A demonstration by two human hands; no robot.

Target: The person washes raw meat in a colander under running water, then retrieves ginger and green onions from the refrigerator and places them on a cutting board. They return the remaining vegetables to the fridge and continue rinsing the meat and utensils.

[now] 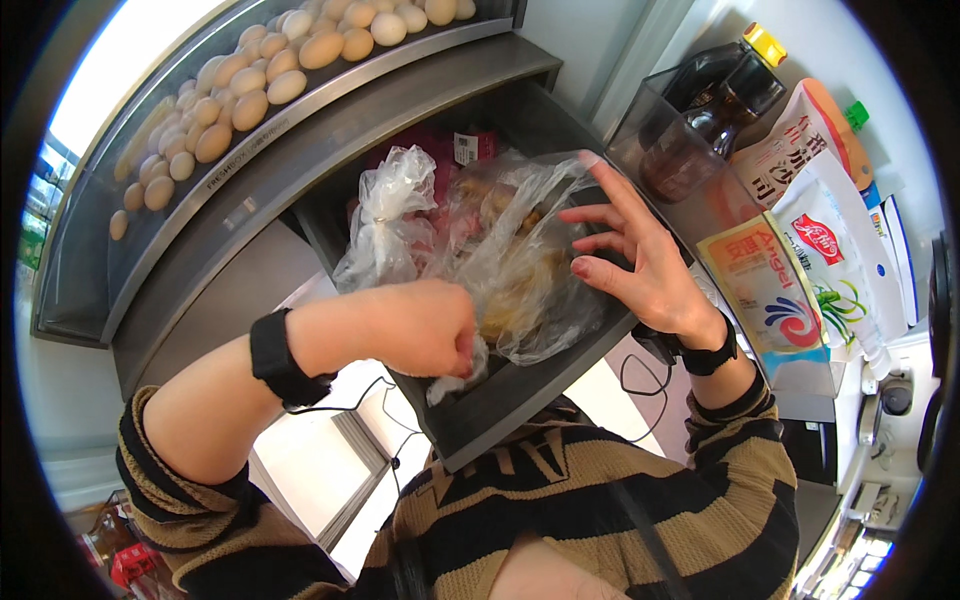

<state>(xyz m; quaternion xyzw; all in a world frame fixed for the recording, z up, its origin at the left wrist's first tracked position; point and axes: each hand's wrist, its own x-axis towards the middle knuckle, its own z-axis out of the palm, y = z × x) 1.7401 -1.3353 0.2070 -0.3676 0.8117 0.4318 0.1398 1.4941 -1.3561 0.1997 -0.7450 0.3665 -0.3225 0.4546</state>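
Note:
A dark grey refrigerator drawer [529, 409] is pulled out in front of my chest. Inside it lies a clear plastic bag [551, 262] with yellowish-brown food, blurred by the film. My left hand [424, 326] is closed in a fist at the bag's near left side, and a twist of clear film [457, 382] sticks out below the fingers. On the right, my right hand [649, 262] has its fingers spread at the bag's edge; its index fingertip seems to touch the film. Left of this bag sits a tied clear bag [394, 199] with pinkish contents. Behind them is a dark red package [487, 142].
Above the drawer, a transparent bin holds several eggs [251, 109]. To the right, the door shelf carries dark sauce bottles [731, 112], a spouted tomato pouch [806, 139], an Angel packet [761, 281] and a white bag [825, 232]. Thin black cables [656, 390] hang near both wrists.

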